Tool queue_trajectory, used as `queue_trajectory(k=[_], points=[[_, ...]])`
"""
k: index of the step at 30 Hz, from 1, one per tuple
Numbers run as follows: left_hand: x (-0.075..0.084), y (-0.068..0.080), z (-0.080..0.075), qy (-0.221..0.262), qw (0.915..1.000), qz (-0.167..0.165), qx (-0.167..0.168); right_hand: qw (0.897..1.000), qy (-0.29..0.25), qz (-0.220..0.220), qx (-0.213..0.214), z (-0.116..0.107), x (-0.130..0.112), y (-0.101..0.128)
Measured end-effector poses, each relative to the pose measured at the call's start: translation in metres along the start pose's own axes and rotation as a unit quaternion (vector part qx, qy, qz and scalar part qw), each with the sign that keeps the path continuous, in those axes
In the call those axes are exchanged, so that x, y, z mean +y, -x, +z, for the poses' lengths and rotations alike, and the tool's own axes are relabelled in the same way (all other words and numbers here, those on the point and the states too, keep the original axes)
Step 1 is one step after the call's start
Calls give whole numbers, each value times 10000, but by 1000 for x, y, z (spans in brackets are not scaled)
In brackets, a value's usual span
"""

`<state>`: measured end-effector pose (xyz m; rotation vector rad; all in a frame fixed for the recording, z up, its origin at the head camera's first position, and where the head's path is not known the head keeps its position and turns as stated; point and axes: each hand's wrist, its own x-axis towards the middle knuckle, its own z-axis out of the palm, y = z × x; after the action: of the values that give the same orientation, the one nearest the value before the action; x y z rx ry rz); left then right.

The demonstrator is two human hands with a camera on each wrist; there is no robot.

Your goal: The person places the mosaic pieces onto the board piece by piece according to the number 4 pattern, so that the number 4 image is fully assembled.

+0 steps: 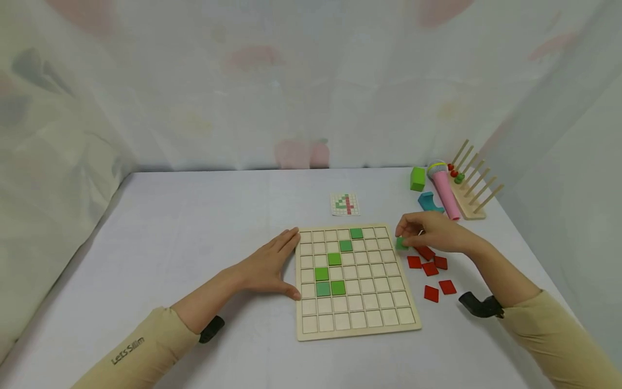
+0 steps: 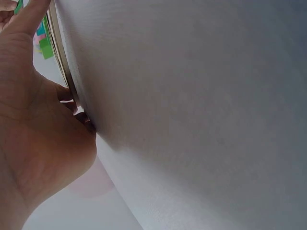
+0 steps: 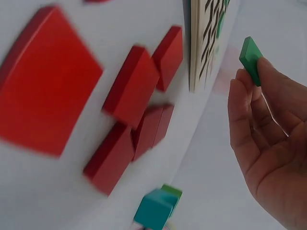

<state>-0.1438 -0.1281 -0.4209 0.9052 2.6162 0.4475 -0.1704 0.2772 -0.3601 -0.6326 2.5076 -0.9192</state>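
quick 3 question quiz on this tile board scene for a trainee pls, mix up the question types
1. True or false: the left hand lies with straight fingers against the left edge of the wooden grid board.
2. What does the right hand pinch? A) a red tile B) a green tile C) the pink toy microphone
3. Fill in: the green tiles on the board number ___.

Key:
1. True.
2. B. The loose red tiles lie on the table, right of the board.
3. Six.
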Motion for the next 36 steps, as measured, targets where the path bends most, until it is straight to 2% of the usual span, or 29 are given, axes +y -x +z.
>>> queue_trajectory(k=[11,22,27,36], points=[[0,-2,1,-8,10000,31,28,9994,20,-210,-267,25,-23,-21],[-1,-2,2,-29,10000,47,28,9971,-103,-468,-592,48,-49,-27],[0,-2,1,-10,10000,67,50,9960,-149,-596,-645,57,-54,-30],[0,-1,2,-11,10000,48,23,9954,-80,-499,-814,68,-58,-35]])
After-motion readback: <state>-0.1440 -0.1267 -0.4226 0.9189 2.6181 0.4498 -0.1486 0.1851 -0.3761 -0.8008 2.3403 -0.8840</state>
